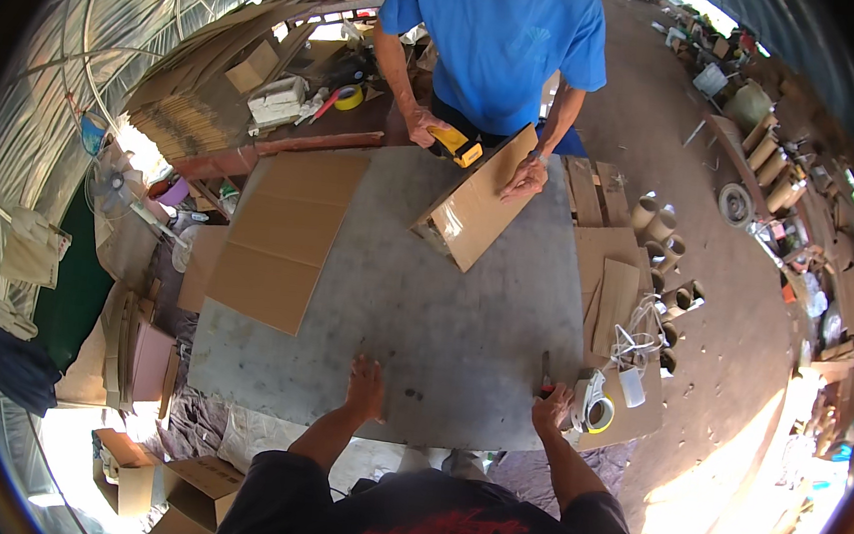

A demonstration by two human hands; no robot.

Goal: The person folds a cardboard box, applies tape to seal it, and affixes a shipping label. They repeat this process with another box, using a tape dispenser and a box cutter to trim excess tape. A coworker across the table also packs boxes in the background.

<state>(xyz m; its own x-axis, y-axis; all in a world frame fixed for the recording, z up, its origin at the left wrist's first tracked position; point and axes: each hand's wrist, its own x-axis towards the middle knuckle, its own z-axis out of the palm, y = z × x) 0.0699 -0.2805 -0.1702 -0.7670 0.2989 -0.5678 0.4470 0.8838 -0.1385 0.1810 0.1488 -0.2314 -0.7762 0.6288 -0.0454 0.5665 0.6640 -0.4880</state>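
Observation:
My left hand (366, 389) rests on the near part of the grey tabletop (422, 327), fingers apart, holding nothing. At the table's near right corner, my right hand (553, 409) grips a slim tool with a red handle (546, 389); its dark end points away from me, and its exact kind is unclear. Just right of that hand lies a tape dispenser (592, 402) with a roll of tape. A flat creased cardboard sheet (287, 233) covers the tabletop's left side. Across the table, a closed cardboard box (477, 203) stands tilted in a co-worker's hands.
The co-worker in a blue shirt (497, 47) also holds a yellow tape dispenser (457, 146). Right of the table are cardboard pieces (614, 304), a white cable (638, 336) and several cardboard tubes (660, 225). Stacked cardboard (183, 112) and a fan (114, 182) stand left.

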